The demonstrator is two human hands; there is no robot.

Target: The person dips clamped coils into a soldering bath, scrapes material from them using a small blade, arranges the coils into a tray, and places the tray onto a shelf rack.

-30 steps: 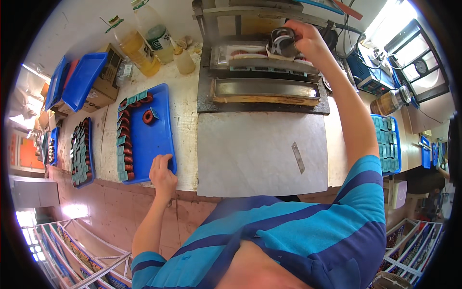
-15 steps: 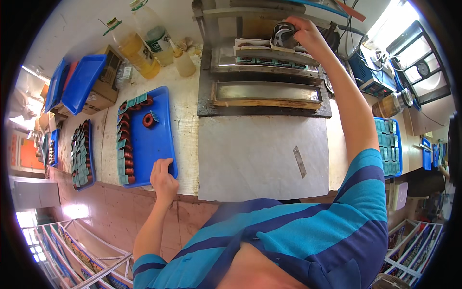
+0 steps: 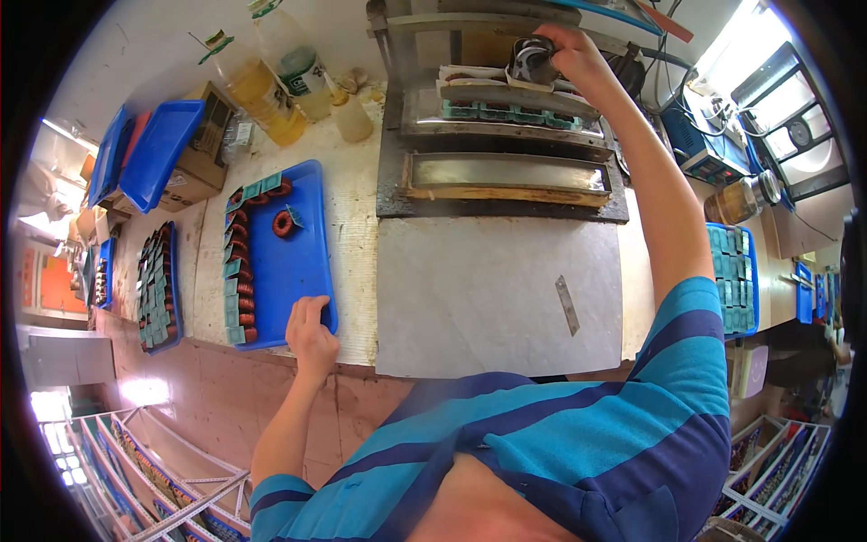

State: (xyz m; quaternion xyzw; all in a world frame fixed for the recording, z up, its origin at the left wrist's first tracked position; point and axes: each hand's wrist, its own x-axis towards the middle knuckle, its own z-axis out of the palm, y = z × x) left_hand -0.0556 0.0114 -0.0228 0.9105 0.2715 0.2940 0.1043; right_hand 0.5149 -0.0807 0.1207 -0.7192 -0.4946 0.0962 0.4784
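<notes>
At the far end of the bench, my right hand (image 3: 571,56) is closed on a dark, shiny rounded piece (image 3: 529,61) whose exact kind I cannot make out. It sits at a long holder (image 3: 506,93) with a row of green-based coils (image 3: 510,114) along it. Closer to me lies a narrow metal trough (image 3: 506,172) with a shiny surface. My left hand (image 3: 312,341) has its fingers bent over the near right corner of a blue tray (image 3: 293,298). Copper coils on green bases (image 3: 237,271) line that tray's left and far sides, and one loose coil (image 3: 285,223) lies apart.
A grey board (image 3: 488,298) with a thin metal strip (image 3: 566,305) lies before me. Bottles (image 3: 262,99) stand at the far left. More coils fill a tray (image 3: 159,289) further left. On the right are a tray of green pieces (image 3: 730,280), a jar (image 3: 742,197) and a blue device (image 3: 709,135).
The whole view has shifted slightly to the right. Both hands keep nearly the same places and grips, and the coils have not visibly moved.
</notes>
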